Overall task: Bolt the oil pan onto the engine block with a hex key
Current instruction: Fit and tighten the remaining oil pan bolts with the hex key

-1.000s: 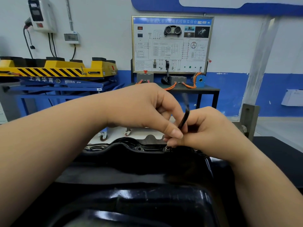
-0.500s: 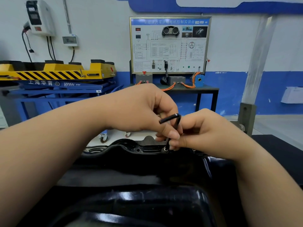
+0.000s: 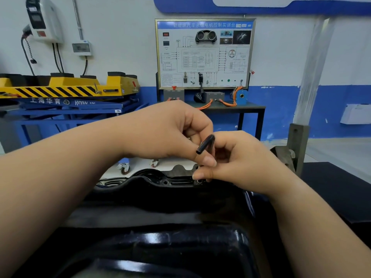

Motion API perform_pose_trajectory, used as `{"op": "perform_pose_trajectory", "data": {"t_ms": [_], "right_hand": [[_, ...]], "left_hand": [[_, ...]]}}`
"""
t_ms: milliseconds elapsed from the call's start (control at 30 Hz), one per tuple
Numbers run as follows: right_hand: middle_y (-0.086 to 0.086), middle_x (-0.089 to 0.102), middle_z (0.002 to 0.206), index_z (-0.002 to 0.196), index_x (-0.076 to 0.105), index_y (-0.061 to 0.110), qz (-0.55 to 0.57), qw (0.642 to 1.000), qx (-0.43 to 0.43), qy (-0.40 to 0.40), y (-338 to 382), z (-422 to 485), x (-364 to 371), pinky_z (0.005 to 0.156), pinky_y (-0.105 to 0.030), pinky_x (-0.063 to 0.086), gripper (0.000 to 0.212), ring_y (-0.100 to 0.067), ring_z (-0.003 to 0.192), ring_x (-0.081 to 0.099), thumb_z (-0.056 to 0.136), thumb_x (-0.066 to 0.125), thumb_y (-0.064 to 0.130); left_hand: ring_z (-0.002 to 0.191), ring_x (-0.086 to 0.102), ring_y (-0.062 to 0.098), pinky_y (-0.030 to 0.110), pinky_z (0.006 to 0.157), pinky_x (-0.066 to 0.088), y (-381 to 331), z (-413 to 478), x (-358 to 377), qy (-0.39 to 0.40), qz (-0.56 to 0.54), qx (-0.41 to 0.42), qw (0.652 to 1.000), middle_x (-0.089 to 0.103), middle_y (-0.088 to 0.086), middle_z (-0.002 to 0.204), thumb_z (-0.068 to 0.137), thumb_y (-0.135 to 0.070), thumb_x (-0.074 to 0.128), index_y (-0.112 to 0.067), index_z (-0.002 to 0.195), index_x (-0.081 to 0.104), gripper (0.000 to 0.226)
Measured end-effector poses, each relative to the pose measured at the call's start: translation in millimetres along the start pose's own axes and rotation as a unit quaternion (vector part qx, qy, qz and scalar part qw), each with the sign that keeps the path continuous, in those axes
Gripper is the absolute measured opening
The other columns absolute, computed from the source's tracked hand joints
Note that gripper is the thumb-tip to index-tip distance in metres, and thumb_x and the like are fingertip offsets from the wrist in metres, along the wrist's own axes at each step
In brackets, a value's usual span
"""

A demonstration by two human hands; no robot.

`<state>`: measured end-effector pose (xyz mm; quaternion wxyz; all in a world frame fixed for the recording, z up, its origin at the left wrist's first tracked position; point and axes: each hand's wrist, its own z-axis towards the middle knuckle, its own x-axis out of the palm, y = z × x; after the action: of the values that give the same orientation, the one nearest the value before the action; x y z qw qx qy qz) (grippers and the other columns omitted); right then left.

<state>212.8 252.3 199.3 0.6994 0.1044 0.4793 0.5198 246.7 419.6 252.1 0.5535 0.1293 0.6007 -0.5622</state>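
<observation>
Currently, reaching over the black oil pan (image 3: 160, 199) lying closest to me, I am pinching the hex key (image 3: 205, 146) with both hands, the right hand (image 3: 243, 163) steadying its shaft upright on the far-flange bolt (image 3: 199, 181), the left hand (image 3: 166, 133) gripping the bend, presumably for turning leverage.

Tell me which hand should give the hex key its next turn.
Left, probably. The left hand pinches the hex key under its bend, beside the free short arm, so it can swing it. The right hand holds the shaft low at the oil pan rim, better suited to steadying.
</observation>
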Motion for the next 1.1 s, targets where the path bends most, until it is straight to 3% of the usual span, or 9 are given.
{"op": "perform_pose_trajectory", "data": {"t_ms": [67,200,300,400,600,733,900,1000,1100], "right_hand": [[-0.013,0.069,0.077,0.072,0.066,0.012,0.021,0.999,0.009,0.023,0.2,-1.0,-2.7,0.073,-0.041,0.056,0.017,-0.031,0.073,0.065,0.07,0.079,0.002],[-0.016,0.072,0.092,0.08,0.071,0.021,0.064,0.995,0.014,0.079,2.7,-4.6,-7.7,0.073,-0.036,0.059,0.022,-0.02,0.074,0.07,0.081,0.068,-0.001],[-0.015,0.073,0.088,0.068,0.073,0.029,0.084,0.995,0.015,0.058,3.9,-3.1,-5.2,0.073,-0.042,0.059,0.026,-0.031,0.081,0.071,0.077,0.07,0.005],[-0.019,0.071,0.08,0.065,0.073,0.021,0.043,0.999,0.009,0.021,-0.4,-1.3,-3.8,0.074,-0.046,0.057,0.019,-0.035,0.08,0.069,0.073,0.075,0.004],[-0.001,0.062,0.064,0.066,0.065,0.015,-0.006,1.0,-0.002,-0.009,0.2,-1.2,-0.3,0.065,-0.026,0.05,0.019,-0.013,0.063,0.057,0.066,0.083,0.008],[0.01,0.06,0.062,0.064,0.063,0.033,0.007,1.0,-0.008,-0.004,0.9,0.0,2.6,0.066,-0.024,0.051,0.032,-0.008,0.065,0.057,0.065,0.082,0.008],[-0.019,0.068,0.084,0.08,0.069,0.008,0.063,0.997,0.016,0.05,2.5,-3.5,-5.6,0.068,-0.035,0.059,0.011,-0.025,0.069,0.067,0.075,0.072,-0.001],[-0.015,0.072,0.084,0.077,0.073,0.021,0.068,0.995,0.011,0.067,4.0,-5.6,-9.7,0.068,-0.031,0.059,0.024,-0.02,0.071,0.069,0.08,0.067,-0.002],[-0.016,0.072,0.079,0.068,0.072,0.024,0.055,0.998,0.006,0.031,4.1,-3.9,-8.1,0.07,-0.035,0.059,0.028,-0.027,0.076,0.071,0.077,0.071,-0.002]], "left_hand": [[0.066,0.056,0.04,0.042,0.066,0.047,0.2,-0.5,-1.3,-0.004,0.005,0.003,1.0,0.065,0.024,0.074,0.062,-0.038,0.076,-0.007,0.078,0.067,0.036],[0.071,0.061,0.034,0.041,0.069,0.049,-1.3,-1.6,-3.8,0.003,0.04,0.009,0.999,0.069,0.012,0.071,0.068,-0.034,0.076,-0.013,0.079,0.071,0.024],[0.063,0.058,0.027,0.033,0.064,0.048,-2.1,-1.9,-4.9,-0.005,0.056,0.005,0.998,0.066,0.007,0.066,0.066,-0.038,0.074,-0.01,0.08,0.072,0.031],[0.049,0.04,0.009,0.02,0.052,0.036,-1.3,-2.3,-4.3,-0.004,0.041,-0.002,0.999,0.05,-0.006,0.051,0.064,-0.038,0.076,-0.015,0.08,0.072,0.028],[0.058,0.05,0.038,0.041,0.063,0.044,-1.3,-0.5,-0.9,-0.004,0.012,-0.01,1.0,0.062,0.023,0.071,0.062,-0.035,0.077,-0.017,0.082,0.066,0.029],[0.075,0.057,0.046,0.055,0.077,0.048,-3.5,-0.8,0.2,-0.01,0.022,-0.005,1.0,0.064,0.028,0.081,0.062,-0.035,0.077,-0.013,0.08,0.067,0.03],[0.071,0.06,0.036,0.043,0.07,0.05,-4.2,-2.1,-1.7,-0.008,0.04,0.002,0.999,0.069,0.013,0.072,0.066,-0.035,0.078,-0.007,0.079,0.068,0.032],[0.069,0.061,0.03,0.042,0.07,0.051,-5.8,-3.1,-3.5,-0.006,0.063,0.006,0.998,0.069,0.008,0.071,0.068,-0.037,0.075,-0.005,0.08,0.07,0.035],[0.045,0.05,0.01,0.018,0.048,0.044,-5.5,-3.6,-4.7,-0.005,0.049,-0.007,0.999,0.062,0.0,0.058,0.065,-0.034,0.074,-0.005,0.081,0.071,0.033]]}}
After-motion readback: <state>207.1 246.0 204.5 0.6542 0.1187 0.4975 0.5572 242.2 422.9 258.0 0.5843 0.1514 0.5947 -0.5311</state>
